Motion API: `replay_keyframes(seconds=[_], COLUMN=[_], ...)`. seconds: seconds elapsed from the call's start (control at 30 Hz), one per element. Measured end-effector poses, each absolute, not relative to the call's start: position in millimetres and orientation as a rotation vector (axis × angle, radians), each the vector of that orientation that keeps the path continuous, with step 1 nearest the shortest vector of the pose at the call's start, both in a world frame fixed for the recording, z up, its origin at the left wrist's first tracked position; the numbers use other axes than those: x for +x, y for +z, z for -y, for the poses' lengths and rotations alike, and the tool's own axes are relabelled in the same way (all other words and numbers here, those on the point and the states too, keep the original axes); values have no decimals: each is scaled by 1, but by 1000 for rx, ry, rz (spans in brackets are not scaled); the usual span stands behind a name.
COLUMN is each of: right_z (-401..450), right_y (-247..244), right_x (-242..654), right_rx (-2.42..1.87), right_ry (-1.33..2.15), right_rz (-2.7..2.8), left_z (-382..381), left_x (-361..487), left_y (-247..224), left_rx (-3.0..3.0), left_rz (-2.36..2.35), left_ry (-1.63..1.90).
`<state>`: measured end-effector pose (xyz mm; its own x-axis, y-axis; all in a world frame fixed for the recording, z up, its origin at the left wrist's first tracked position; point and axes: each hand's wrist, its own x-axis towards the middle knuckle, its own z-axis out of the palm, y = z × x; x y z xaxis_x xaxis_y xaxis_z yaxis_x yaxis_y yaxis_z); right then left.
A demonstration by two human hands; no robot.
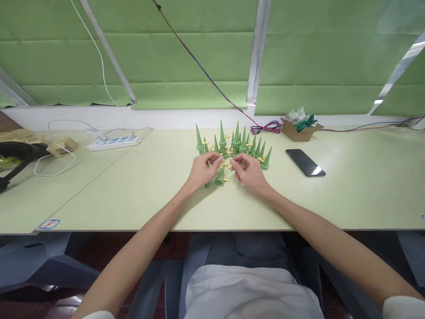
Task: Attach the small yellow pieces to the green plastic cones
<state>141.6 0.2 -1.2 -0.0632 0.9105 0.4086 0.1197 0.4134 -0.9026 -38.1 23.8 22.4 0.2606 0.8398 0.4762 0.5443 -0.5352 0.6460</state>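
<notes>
Several green cone-shaped plastic spikes (222, 138) stand in a cluster on the table, with small yellow plastic pieces (226, 179) scattered among them. At the front of the cluster, a green spike (219, 178) lies tipped with its open end toward me. My left hand (206, 168) is closed in a pinch just above the tipped spikes. Opposite it, a short gap away, my right hand (248, 172) also pinches thumb and finger together. Yellow bits show around both sets of fingertips, but what each pinch holds is too small to make out.
A black phone (305, 162) lies to the right. Behind it stands a small cardboard box (297, 131) with clear plastic and green material, beside a coiled red-blue cable (267, 127). A white power strip (114, 142) sits back left. A black object (23, 155) occupies the far left.
</notes>
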Motion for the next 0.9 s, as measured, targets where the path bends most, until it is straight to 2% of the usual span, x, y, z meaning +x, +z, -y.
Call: replay_keyframes(seconds=[0.23,0.9], right_z=[1,1], right_y=[-2,-2], right_x=[142,141], right_rx=[-971,-992], right_ry=[733,705], right_rz=[1516,1540], left_z=[-25,-24], left_x=[-40,-42], left_y=[17,9], left_rx=[2452,2260], left_rz=[-1391,-1300], left_ry=[764,652])
